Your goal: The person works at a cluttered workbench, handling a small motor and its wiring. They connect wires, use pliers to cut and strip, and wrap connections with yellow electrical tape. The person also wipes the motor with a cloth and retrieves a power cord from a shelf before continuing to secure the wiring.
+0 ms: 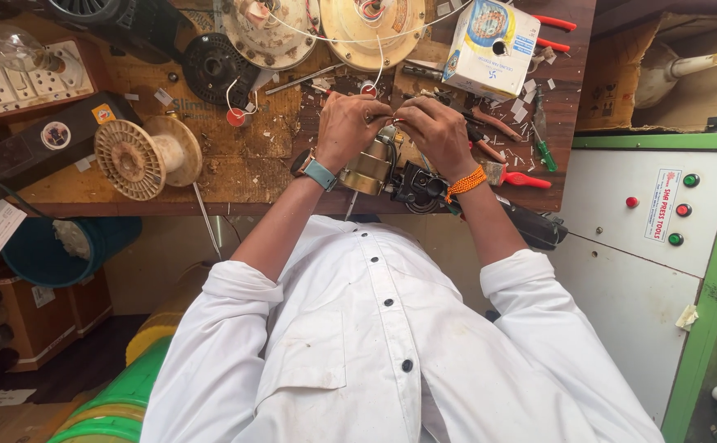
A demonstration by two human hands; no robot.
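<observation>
Head view shows your two hands meeting over the near edge of the desk (235, 176), with a small brass-coloured motor (368, 171) standing just below them. Your left hand (348, 127) comes in from 8 o'clock, your right hand (434, 131) from 4 o'clock, and their fingertips (387, 117) close on each other at the motor's top end, at about 12 o'clock from its body. The fingers of both hands are pinched together on something thin there, most likely a wire lead; the thing itself is too small to make out.

The motor's long axis runs roughly from 7 o'clock up to 1 o'clock, its barrel toward you and its wired end under your fingertips. Your left hand lies nearer the barrel, the wristwatch (319, 173) just beside it; your right hand sits slightly farther off, above a black part (421, 187) that touches the motor at 3 o'clock.

A wire spool (147, 156) rests well apart at 9 o'clock, a printed carton (489, 45) at 1 o'clock, and red-handled pliers (516, 178) near 3 o'clock.
</observation>
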